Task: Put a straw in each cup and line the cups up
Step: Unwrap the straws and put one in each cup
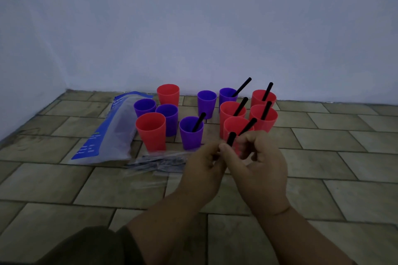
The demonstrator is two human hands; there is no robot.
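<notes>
We are partway through the straw step: our left hand (pixel 202 163) and right hand (pixel 258 163) both pinch one black straw (pixel 231 138), held just in front of the nearest red cup (pixel 233 127). We may be freeing it from a wrapper, but the dim view hides that. Next it needs lowering into an empty cup (pixel 150 131); lining up comes later. On the floor (pixel 323 178) we count eleven cups, six red and five purple. Six hold straws and five stand empty. A straw packet (pixel 157 160) lies beside a blue bag (pixel 107 135).
</notes>
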